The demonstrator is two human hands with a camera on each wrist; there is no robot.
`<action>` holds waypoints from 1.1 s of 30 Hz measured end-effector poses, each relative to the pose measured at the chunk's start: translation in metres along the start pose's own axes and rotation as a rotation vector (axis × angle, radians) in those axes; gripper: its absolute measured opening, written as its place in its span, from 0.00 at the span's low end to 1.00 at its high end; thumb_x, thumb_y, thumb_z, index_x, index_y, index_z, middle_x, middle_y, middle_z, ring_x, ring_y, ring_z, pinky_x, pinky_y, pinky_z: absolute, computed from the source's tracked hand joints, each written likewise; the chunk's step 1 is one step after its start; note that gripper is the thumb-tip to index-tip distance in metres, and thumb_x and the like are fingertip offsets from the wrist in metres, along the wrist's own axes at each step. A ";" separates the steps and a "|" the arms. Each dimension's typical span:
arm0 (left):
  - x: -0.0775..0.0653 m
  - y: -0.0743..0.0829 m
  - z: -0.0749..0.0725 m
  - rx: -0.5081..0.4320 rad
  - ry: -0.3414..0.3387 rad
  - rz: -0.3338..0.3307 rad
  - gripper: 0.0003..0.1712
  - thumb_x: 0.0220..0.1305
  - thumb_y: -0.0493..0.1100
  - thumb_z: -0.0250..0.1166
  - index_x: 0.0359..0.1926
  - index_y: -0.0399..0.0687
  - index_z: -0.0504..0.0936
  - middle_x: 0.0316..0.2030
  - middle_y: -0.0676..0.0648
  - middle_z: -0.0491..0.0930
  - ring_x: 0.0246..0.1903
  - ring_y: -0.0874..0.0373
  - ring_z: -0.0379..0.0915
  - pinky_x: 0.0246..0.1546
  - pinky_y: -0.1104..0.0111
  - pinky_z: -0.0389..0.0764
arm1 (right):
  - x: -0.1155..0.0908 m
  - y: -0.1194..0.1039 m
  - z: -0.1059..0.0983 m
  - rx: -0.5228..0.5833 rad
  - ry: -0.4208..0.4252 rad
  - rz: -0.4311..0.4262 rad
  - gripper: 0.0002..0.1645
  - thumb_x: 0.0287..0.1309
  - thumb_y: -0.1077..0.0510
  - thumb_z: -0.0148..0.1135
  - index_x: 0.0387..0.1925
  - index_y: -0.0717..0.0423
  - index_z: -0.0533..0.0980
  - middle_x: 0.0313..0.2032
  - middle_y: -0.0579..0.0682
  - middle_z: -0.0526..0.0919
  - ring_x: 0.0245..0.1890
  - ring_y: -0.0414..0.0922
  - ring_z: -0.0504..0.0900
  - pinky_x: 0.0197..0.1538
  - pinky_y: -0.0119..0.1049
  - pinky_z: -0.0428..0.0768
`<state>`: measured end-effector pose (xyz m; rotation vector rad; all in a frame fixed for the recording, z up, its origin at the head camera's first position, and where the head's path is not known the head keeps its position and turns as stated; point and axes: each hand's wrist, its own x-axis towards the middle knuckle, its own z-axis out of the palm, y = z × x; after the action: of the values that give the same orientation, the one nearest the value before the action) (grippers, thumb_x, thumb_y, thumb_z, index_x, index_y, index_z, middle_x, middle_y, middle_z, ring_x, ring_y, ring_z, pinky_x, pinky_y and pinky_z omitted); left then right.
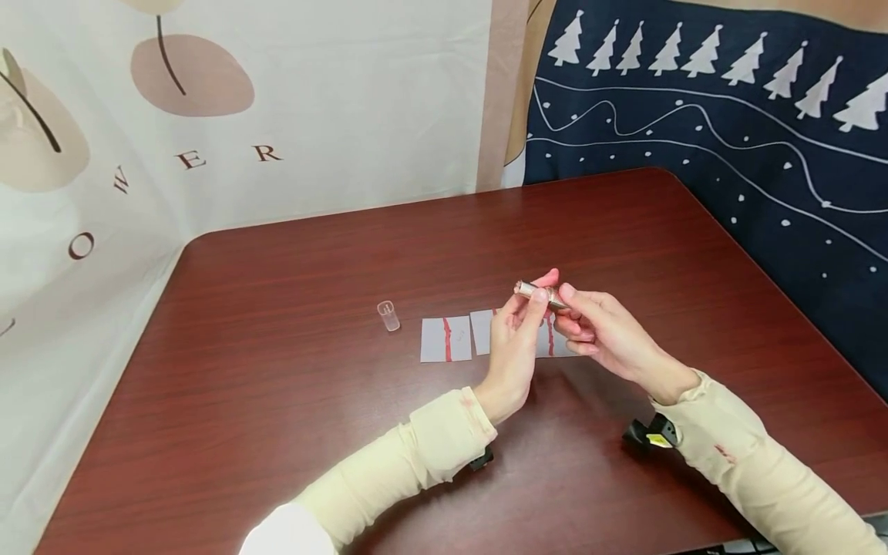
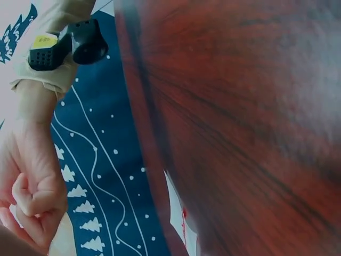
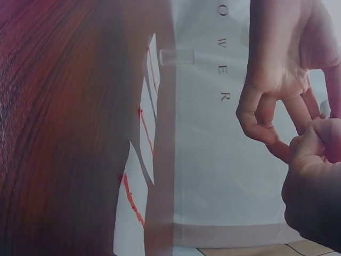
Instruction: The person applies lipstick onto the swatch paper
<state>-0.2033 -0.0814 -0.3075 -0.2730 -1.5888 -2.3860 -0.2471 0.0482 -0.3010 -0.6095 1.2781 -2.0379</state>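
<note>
Above the sheets of paper, a slim metallic lipstick tube [image 1: 530, 291] slants between both hands. The left hand [image 1: 516, 343] pinches its left part between thumb and fingers. At the tube's right end, the right hand [image 1: 610, 331] grips with thumb and curled fingers. In the right wrist view the left hand [image 3: 287, 64] and right hand [image 3: 314, 186] meet at the fingertips, which hide most of the tube. Below them lie white paper pieces, the left one [image 1: 433, 339] and right one [image 1: 562, 347] each with a red streak; the middle piece [image 1: 481, 335] is partly covered.
A small clear plastic cap [image 1: 389, 316] lies left of the papers on the dark red wooden table [image 1: 277, 385]. Black wrist cameras, such as the right one [image 1: 652, 433], hang below the sleeves. Cloth hangings border the table's back and right sides.
</note>
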 end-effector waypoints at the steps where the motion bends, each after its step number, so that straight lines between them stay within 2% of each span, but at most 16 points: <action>1: 0.000 -0.001 0.000 0.002 0.000 -0.001 0.18 0.61 0.43 0.51 0.50 0.42 0.73 0.48 0.50 0.73 0.51 0.57 0.65 0.50 0.64 0.62 | 0.001 0.001 0.000 0.037 -0.022 0.020 0.25 0.65 0.51 0.31 0.30 0.60 0.72 0.15 0.46 0.63 0.12 0.41 0.47 0.13 0.29 0.44; 3: 0.003 -0.019 -0.005 0.030 0.000 0.024 0.19 0.61 0.45 0.51 0.51 0.43 0.72 0.49 0.50 0.73 0.52 0.57 0.64 0.50 0.66 0.62 | 0.003 0.002 -0.001 0.118 -0.077 0.081 0.30 0.65 0.47 0.26 0.28 0.61 0.72 0.14 0.45 0.65 0.11 0.40 0.46 0.13 0.29 0.45; 6: 0.003 -0.021 -0.006 0.036 -0.009 0.041 0.19 0.61 0.45 0.51 0.51 0.43 0.72 0.50 0.50 0.72 0.52 0.58 0.64 0.50 0.67 0.62 | 0.004 0.004 -0.002 0.217 -0.138 0.158 0.33 0.64 0.44 0.22 0.26 0.61 0.70 0.13 0.45 0.64 0.10 0.40 0.47 0.13 0.28 0.45; 8: 0.003 -0.020 -0.007 0.030 -0.007 0.048 0.19 0.61 0.44 0.51 0.51 0.42 0.72 0.49 0.50 0.73 0.52 0.58 0.64 0.52 0.67 0.61 | 0.005 0.005 -0.003 0.254 -0.169 0.170 0.32 0.65 0.46 0.23 0.25 0.61 0.69 0.12 0.45 0.60 0.11 0.40 0.47 0.13 0.27 0.46; 10: -0.001 -0.003 -0.003 0.003 -0.010 0.021 0.18 0.61 0.43 0.52 0.50 0.40 0.73 0.49 0.50 0.73 0.51 0.58 0.65 0.52 0.66 0.61 | 0.005 0.006 -0.003 0.290 -0.189 0.160 0.30 0.65 0.48 0.23 0.26 0.61 0.68 0.13 0.46 0.56 0.11 0.40 0.47 0.13 0.27 0.46; 13: -0.001 -0.002 -0.004 0.004 -0.010 0.012 0.18 0.61 0.41 0.52 0.50 0.39 0.72 0.49 0.50 0.73 0.51 0.58 0.65 0.52 0.66 0.61 | 0.005 0.008 -0.004 0.313 -0.206 0.145 0.28 0.66 0.49 0.23 0.29 0.62 0.68 0.14 0.47 0.54 0.12 0.40 0.47 0.14 0.26 0.47; 18: 0.000 -0.001 -0.004 0.027 -0.025 0.041 0.18 0.61 0.42 0.51 0.51 0.39 0.71 0.49 0.51 0.73 0.52 0.58 0.64 0.52 0.67 0.61 | 0.006 0.008 -0.003 0.339 -0.175 0.156 0.28 0.65 0.48 0.24 0.34 0.61 0.69 0.17 0.46 0.63 0.14 0.40 0.47 0.15 0.26 0.48; 19: 0.003 -0.010 -0.007 0.045 -0.024 0.062 0.19 0.61 0.43 0.51 0.51 0.40 0.71 0.50 0.51 0.72 0.52 0.59 0.64 0.52 0.68 0.61 | 0.007 0.008 -0.003 0.349 -0.178 0.166 0.29 0.65 0.47 0.24 0.35 0.61 0.70 0.17 0.46 0.65 0.14 0.40 0.48 0.15 0.27 0.48; 20: 0.003 -0.010 -0.007 0.050 -0.029 0.071 0.19 0.61 0.44 0.51 0.51 0.40 0.71 0.50 0.51 0.72 0.52 0.59 0.63 0.52 0.68 0.61 | 0.008 0.007 -0.002 0.358 -0.186 0.176 0.30 0.64 0.45 0.24 0.35 0.60 0.70 0.18 0.46 0.66 0.14 0.40 0.48 0.14 0.27 0.48; 25: 0.002 -0.007 -0.008 0.055 -0.035 0.095 0.19 0.61 0.43 0.51 0.51 0.39 0.71 0.50 0.50 0.72 0.52 0.58 0.63 0.52 0.67 0.61 | 0.012 0.007 0.000 0.396 -0.297 0.189 0.34 0.64 0.43 0.19 0.32 0.60 0.70 0.14 0.46 0.57 0.13 0.40 0.48 0.14 0.26 0.47; 26: -0.001 0.003 -0.005 0.038 -0.038 0.080 0.18 0.61 0.41 0.51 0.51 0.37 0.71 0.49 0.49 0.73 0.52 0.58 0.64 0.52 0.67 0.62 | 0.013 0.007 0.001 0.402 -0.307 0.185 0.33 0.64 0.44 0.20 0.30 0.60 0.69 0.13 0.45 0.54 0.13 0.39 0.47 0.14 0.26 0.47; 30: -0.004 0.013 -0.004 0.035 -0.021 0.032 0.18 0.62 0.39 0.50 0.50 0.34 0.71 0.49 0.47 0.73 0.51 0.57 0.66 0.51 0.66 0.63 | 0.012 0.009 0.003 0.421 -0.296 0.164 0.30 0.65 0.47 0.22 0.32 0.62 0.69 0.14 0.46 0.52 0.13 0.39 0.46 0.14 0.25 0.47; 33: -0.008 0.027 -0.005 0.104 -0.026 -0.062 0.17 0.62 0.39 0.49 0.49 0.34 0.72 0.46 0.45 0.75 0.47 0.60 0.68 0.49 0.67 0.64 | 0.010 0.010 0.004 0.402 -0.264 0.152 0.28 0.65 0.49 0.24 0.32 0.63 0.69 0.14 0.46 0.52 0.13 0.38 0.46 0.14 0.25 0.47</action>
<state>-0.1876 -0.0951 -0.2883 -0.2390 -1.7511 -2.3445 -0.2487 0.0358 -0.3078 -0.5491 0.7132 -1.9363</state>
